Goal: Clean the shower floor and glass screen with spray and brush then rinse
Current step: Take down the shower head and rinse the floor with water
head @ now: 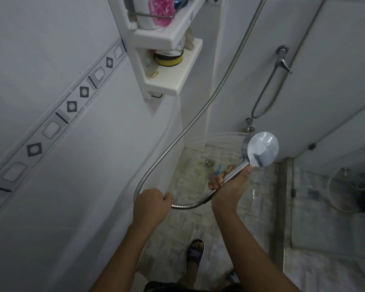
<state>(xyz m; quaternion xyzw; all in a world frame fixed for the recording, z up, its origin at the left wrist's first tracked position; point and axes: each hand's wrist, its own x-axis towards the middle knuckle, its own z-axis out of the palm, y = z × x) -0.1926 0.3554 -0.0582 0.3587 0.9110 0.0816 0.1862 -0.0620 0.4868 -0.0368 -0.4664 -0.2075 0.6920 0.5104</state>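
Shower head (261, 149) gripped by right hand (226, 186), fingers wrapped on handle; hose (188, 127) clenched in left hand (150, 205). Water sprayed toward floor (190, 186).

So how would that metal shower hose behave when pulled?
The hose likely bends freely; it hangs in a loose curve between wall and left hand. Probably slippery, since the shower head in the right hand is spraying water.

A home bathroom: white tiled walls (51, 186), a corner shelf (173, 81) of toiletries, a floor drain (209, 163).
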